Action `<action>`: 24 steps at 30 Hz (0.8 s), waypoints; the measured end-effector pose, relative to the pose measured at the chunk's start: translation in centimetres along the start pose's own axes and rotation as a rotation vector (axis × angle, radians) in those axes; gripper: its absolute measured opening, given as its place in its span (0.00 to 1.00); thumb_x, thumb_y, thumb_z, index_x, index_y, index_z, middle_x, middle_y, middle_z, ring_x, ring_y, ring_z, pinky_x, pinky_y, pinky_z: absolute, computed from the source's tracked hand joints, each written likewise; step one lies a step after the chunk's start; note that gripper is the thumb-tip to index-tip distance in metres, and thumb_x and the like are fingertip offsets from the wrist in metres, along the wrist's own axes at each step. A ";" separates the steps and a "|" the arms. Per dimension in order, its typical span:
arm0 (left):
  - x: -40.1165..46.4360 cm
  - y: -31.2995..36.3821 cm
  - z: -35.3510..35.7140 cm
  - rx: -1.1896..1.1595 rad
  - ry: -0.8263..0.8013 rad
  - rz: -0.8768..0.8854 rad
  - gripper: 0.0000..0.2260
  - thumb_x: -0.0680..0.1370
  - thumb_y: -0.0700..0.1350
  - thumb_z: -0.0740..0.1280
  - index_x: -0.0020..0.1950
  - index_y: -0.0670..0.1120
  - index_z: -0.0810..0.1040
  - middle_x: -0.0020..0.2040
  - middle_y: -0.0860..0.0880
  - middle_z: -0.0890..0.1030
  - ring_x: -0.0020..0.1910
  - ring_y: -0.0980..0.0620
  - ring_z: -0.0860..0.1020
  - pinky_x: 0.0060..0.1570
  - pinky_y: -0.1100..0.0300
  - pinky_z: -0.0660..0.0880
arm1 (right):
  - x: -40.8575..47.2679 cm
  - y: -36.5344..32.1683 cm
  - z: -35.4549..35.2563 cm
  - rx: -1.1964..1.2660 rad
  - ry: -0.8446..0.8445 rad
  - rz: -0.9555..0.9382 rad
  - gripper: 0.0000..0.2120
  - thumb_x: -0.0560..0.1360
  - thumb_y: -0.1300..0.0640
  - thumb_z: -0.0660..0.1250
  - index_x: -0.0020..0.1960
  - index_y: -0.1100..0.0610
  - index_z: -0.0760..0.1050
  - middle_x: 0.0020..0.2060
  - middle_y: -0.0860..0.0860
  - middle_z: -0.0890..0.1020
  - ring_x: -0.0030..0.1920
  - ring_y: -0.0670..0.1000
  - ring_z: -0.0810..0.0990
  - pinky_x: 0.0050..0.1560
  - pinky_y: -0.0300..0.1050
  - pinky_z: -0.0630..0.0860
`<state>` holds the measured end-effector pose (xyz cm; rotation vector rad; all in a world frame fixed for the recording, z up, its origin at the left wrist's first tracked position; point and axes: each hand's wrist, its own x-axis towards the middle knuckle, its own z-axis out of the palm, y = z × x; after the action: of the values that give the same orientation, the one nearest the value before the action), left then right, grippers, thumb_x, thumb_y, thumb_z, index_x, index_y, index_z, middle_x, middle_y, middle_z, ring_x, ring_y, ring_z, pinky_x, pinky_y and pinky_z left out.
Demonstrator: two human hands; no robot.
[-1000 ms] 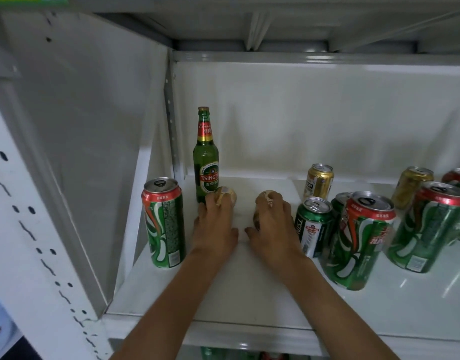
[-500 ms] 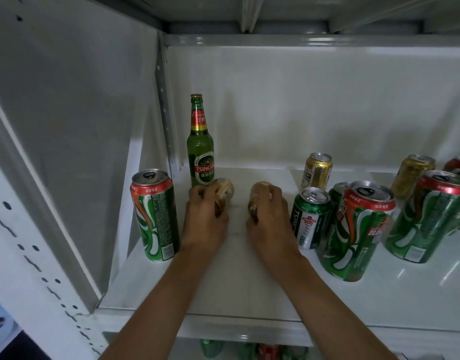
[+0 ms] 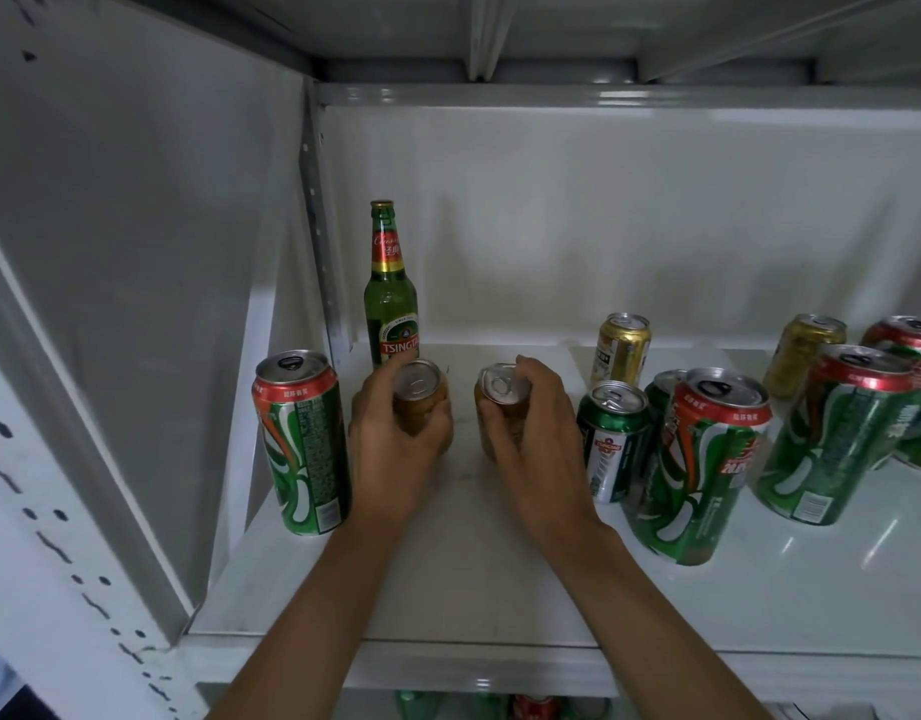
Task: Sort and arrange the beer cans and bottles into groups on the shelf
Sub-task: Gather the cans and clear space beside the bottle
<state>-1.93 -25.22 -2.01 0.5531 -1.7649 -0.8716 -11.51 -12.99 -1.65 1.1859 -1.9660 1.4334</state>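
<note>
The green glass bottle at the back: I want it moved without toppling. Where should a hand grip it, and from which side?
Grip the green bottle around its wide lower body, coming from the front right. It stands upright near the shelf's left wall.

A perforated metal upright (image 3: 320, 226) runs up the back left corner of a white storage unit, where the pale side panel (image 3: 136, 252) meets the back wall (image 3: 629, 215). The underside of the upper board (image 3: 551, 33), ribbed with metal braces, hangs overhead. At lower left, a front post (image 3: 58, 563) shows rows of dark slots.
</note>
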 end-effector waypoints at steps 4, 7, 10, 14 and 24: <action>0.0 -0.3 -0.4 0.012 0.015 0.085 0.22 0.76 0.42 0.75 0.68 0.55 0.76 0.67 0.55 0.78 0.67 0.55 0.76 0.67 0.56 0.75 | 0.1 0.2 -0.1 0.009 0.027 -0.047 0.16 0.82 0.49 0.64 0.67 0.52 0.67 0.63 0.51 0.75 0.61 0.43 0.72 0.64 0.44 0.74; 0.1 -0.5 -0.3 0.040 -0.004 0.157 0.18 0.77 0.40 0.74 0.66 0.49 0.79 0.68 0.50 0.78 0.69 0.51 0.75 0.69 0.55 0.74 | 0.2 0.5 0.1 -0.003 0.026 -0.090 0.13 0.83 0.51 0.64 0.63 0.55 0.71 0.64 0.55 0.76 0.63 0.52 0.76 0.63 0.51 0.77; 0.3 -0.6 -0.1 0.051 -0.040 0.173 0.16 0.78 0.39 0.74 0.66 0.46 0.80 0.69 0.47 0.77 0.68 0.54 0.74 0.69 0.66 0.69 | 0.3 0.7 0.3 -0.011 0.011 -0.096 0.13 0.83 0.50 0.64 0.63 0.57 0.73 0.63 0.56 0.77 0.63 0.55 0.77 0.63 0.53 0.77; 0.5 -0.5 -0.1 0.046 -0.078 0.166 0.16 0.79 0.40 0.72 0.67 0.45 0.80 0.69 0.45 0.76 0.68 0.56 0.72 0.67 0.74 0.65 | 0.4 1.1 0.5 -0.008 -0.011 -0.027 0.16 0.83 0.48 0.61 0.66 0.56 0.72 0.66 0.54 0.76 0.64 0.53 0.76 0.65 0.53 0.76; 0.5 -0.4 -0.1 0.034 -0.122 0.157 0.17 0.80 0.39 0.71 0.68 0.46 0.77 0.70 0.44 0.74 0.68 0.52 0.72 0.66 0.77 0.62 | 0.1 1.7 0.8 -0.042 -0.053 0.001 0.20 0.82 0.54 0.66 0.72 0.54 0.67 0.72 0.56 0.71 0.72 0.53 0.71 0.72 0.53 0.71</action>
<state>-1.99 -25.89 -1.99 0.3833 -1.9092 -0.7806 -12.86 -13.56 -2.83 1.2165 -2.0224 1.3668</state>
